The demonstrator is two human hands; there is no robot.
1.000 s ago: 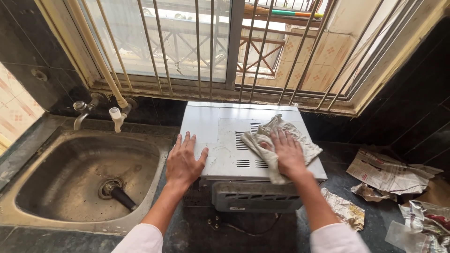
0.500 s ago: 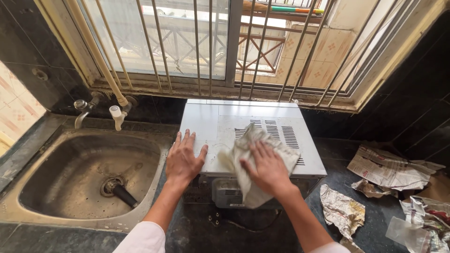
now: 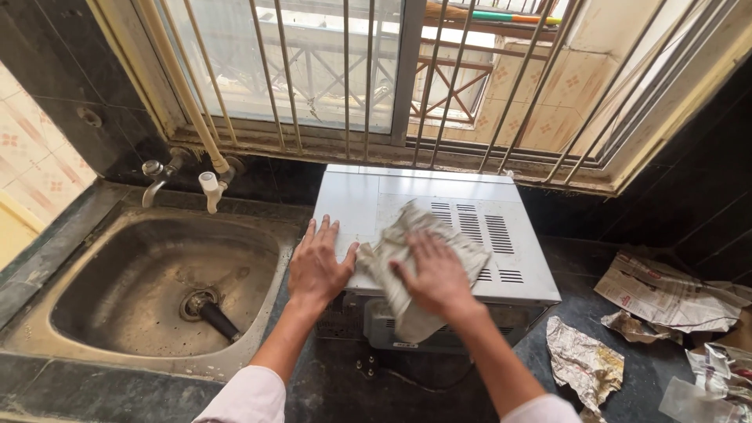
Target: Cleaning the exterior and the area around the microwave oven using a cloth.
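A white microwave oven (image 3: 439, 196) with vent slots on top stands on the dark counter under the barred window. My left hand (image 3: 317, 262) lies flat, fingers spread, on the oven's front left corner. My right hand (image 3: 435, 274) presses a crumpled sheet of newspaper (image 3: 395, 254) onto the oven's top near the front middle. Part of the paper hangs over the front edge.
A stained sink (image 3: 157, 286) with a drain fitting lies to the left, with two taps (image 3: 207, 184) on the wall above it. Crumpled newspaper pieces (image 3: 666, 294) lie on the counter to the right, and a smaller wad (image 3: 583, 360) lies nearer.
My right hand has slid the newspaper leftward across the oven's top, from the right vents to the front middle. My left hand has stayed on the corner.
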